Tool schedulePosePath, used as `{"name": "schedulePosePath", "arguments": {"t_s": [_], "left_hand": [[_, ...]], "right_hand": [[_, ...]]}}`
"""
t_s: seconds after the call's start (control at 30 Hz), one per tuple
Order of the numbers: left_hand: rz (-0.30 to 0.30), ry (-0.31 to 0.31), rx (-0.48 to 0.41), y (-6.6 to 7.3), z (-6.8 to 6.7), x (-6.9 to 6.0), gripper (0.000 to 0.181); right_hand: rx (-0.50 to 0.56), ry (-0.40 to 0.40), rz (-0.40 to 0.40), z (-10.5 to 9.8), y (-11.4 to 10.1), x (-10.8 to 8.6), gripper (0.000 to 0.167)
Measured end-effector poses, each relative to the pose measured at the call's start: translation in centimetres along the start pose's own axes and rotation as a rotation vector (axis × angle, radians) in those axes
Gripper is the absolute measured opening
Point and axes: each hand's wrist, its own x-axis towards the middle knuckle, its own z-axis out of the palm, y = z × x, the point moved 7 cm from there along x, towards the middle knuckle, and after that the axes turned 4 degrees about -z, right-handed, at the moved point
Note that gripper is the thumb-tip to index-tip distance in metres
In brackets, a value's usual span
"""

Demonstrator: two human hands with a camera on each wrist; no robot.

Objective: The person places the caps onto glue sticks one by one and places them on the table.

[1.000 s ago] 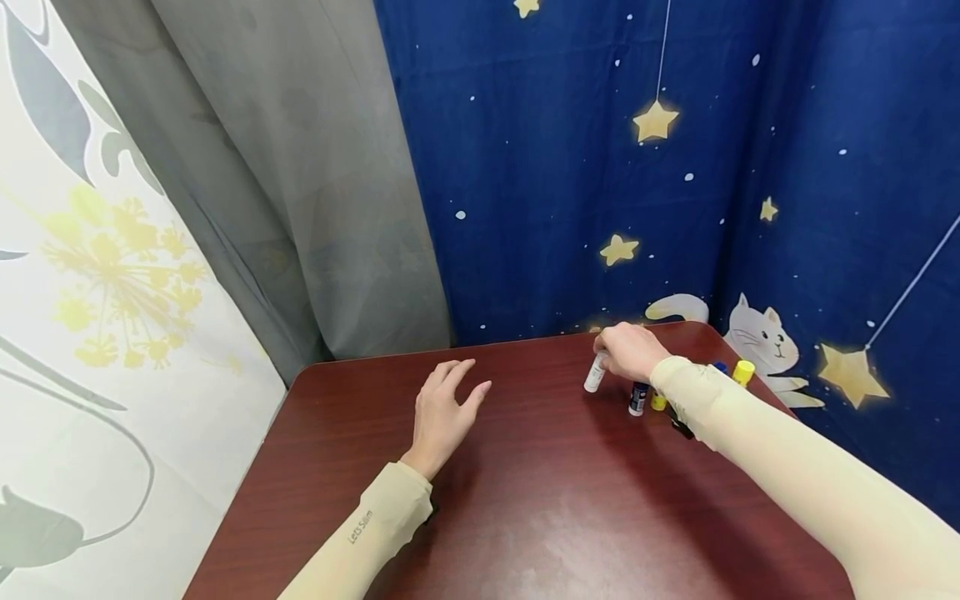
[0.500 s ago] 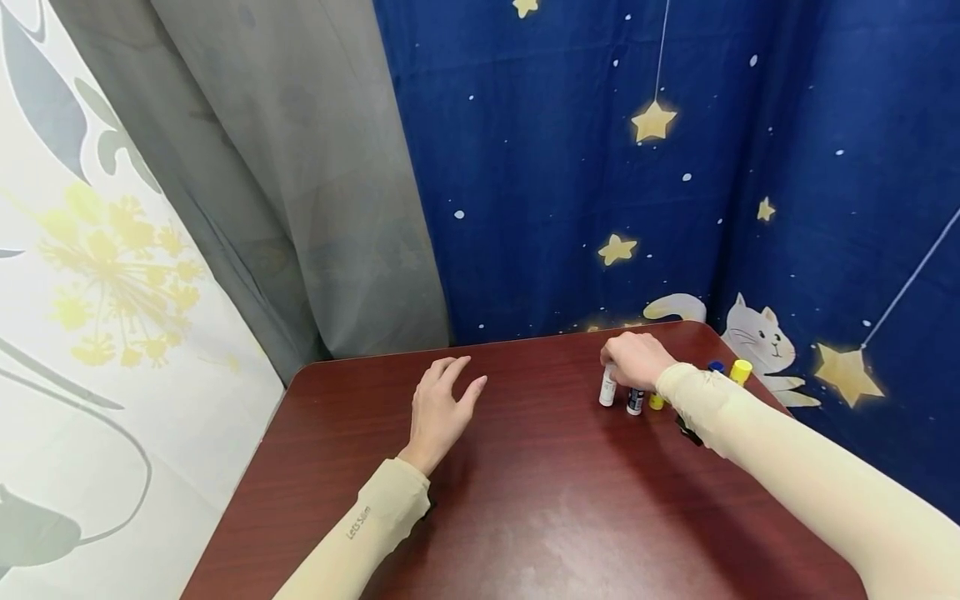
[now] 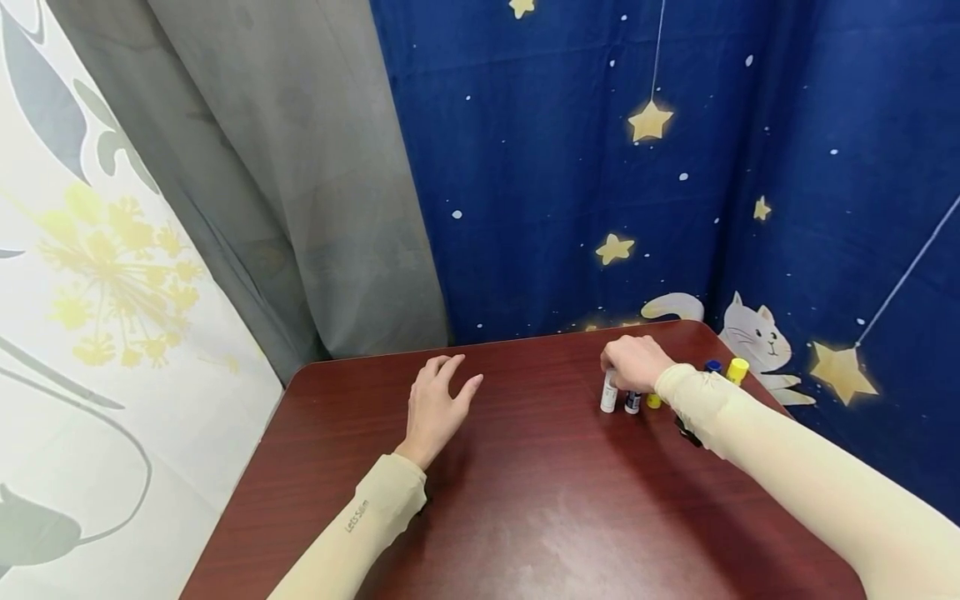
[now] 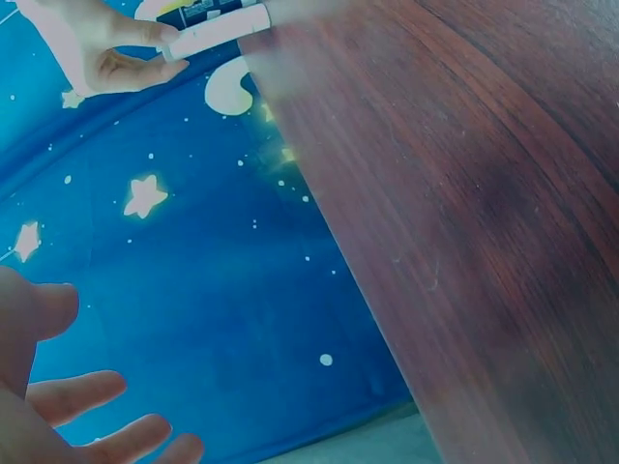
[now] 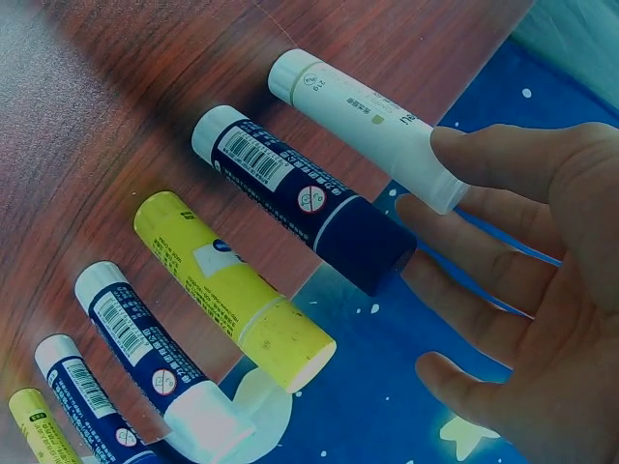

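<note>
My right hand [image 3: 636, 362] pinches the top end of a white glue stick [image 5: 363, 126] between thumb and fingers. The stick stands upright on the table, at the near-left end of a row. Beside it is a navy glue stick [image 5: 300, 193], then a yellow glue stick [image 5: 227, 285]. Farther along come a navy one with a white cap [image 5: 155, 358], another navy one [image 5: 87, 396] and a small yellow one [image 5: 41, 425]. In the head view my right hand and sleeve hide part of the row. My left hand [image 3: 435, 408] hovers over the table, fingers loosely spread, holding nothing.
The dark red wooden table [image 3: 540, 500] has its far edge close behind the glue sticks. A blue star-patterned curtain [image 3: 555, 183] and a grey curtain [image 3: 337, 208] hang beyond it. A white patterned curtain [image 3: 135, 417] is at the left.
The white glue stick, tilted and farther left before, has come right and toward me in my right hand and now stands upright beside the navy one. My left hand has barely shifted.
</note>
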Motion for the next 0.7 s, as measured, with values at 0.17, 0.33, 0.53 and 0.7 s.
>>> {"name": "schedulePosePath", "arguments": {"t_s": [0.17, 0.33, 0.53, 0.7], "left_hand": [[-0.020, -0.019, 0.023, -0.6, 0.2, 0.0, 0.051], [-0.046, -0.047, 0.043, -1.2, 0.6, 0.0, 0.053], [-0.054, -0.061, 0.050, -1.8, 0.9, 0.1, 0.054], [-0.055, -0.049, 0.050, -2.0, 0.9, 0.1, 0.053]], "right_hand": [[-0.007, -0.014, -0.001, 0.1, -0.1, 0.1, 0.013], [-0.005, -0.032, 0.012, 0.2, 0.0, 0.0, 0.017], [0.017, -0.047, 0.041, 0.5, 0.2, -0.3, 0.021], [0.034, -0.036, 0.048, 0.5, 0.1, -0.4, 0.028]]}}
